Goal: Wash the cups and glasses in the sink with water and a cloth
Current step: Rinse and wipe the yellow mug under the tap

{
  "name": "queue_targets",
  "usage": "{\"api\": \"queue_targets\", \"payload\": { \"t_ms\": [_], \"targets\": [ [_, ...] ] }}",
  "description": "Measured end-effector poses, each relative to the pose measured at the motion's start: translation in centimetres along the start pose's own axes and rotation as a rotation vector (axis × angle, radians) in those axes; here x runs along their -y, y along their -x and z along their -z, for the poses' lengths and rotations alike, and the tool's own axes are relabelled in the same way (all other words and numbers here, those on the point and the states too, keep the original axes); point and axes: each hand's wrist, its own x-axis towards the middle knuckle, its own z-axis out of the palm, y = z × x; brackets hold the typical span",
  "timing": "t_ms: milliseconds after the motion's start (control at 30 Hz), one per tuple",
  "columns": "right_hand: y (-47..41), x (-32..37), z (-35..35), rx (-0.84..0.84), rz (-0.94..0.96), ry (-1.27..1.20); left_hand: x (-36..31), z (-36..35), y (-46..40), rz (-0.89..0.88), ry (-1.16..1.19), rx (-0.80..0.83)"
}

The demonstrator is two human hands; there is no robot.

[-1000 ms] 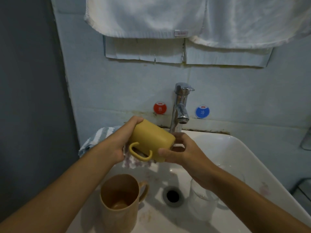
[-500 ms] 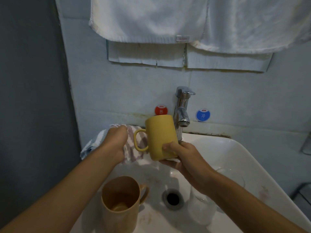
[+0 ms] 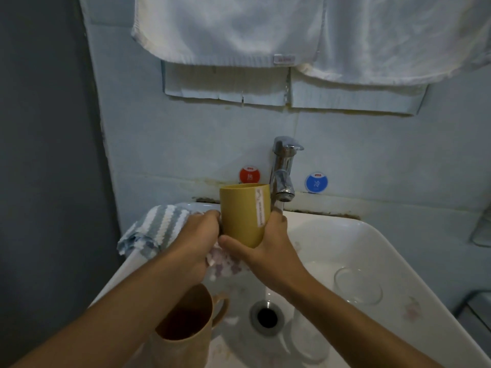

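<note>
1. Head view shows the yellow mug (image 3: 243, 213) held upright above the far left part of the sink (image 3: 372, 235), just left of the tap (image 3: 283, 171) and its thin stream of water.
2. The right hand (image 3: 268, 245) grasps the mug low down, thumb across the near side and fingers wrapped round the right side.
3. The left hand (image 3: 196, 243) is curled round a pale patterned cloth (image 3: 225, 264), pressing it against the mug's lower left side; its fingertips are hidden behind the mug.
4. Progress, as I judge it: this mug is in mid-wash, being wiped on the outside, and is not yet set aside.
5. Left to do, apparently: a tan mug (image 3: 183, 328) stands at the near left of the basin, and two clear glasses (image 3: 357, 285) sit at the right, one of them near the drain (image 3: 267, 317). Whether any is already washed I cannot tell.
6. Writing: a white label (image 3: 261, 207) runs down the yellow mug, its print too small to read.
7. On the far wall, a red sticker (image 3: 250, 174) and a blue sticker (image 3: 316, 182) both read "OYO" above a Chinese character.
8. A striped towel (image 3: 156, 229) lies over the sink's far left corner; white towels (image 3: 292, 30) hang above, one with a small unreadable tag.
</note>
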Motion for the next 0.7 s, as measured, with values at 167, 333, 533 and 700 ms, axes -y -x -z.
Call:
{"api": "queue_targets", "payload": {
  "t_ms": [167,333,533,700],
  "targets": [
    [-0.2,0.4,1.0,0.129,-0.023,-0.211,-0.2,0.6,-0.5,0.006,0.059,0.027],
    [-0.4,0.2,0.6,0.034,0.025,-0.054,-0.7,0.8,-0.3,0.020,0.101,0.071],
    [-0.3,0.0,-0.2,-0.075,0.140,0.182,-1.4,1.3,1.1,0.012,0.114,0.195],
    [-0.2,-0.1,-0.6,-0.205,0.206,0.367,-1.0,1.7,0.3,-0.033,0.101,0.116]
  ]
}}
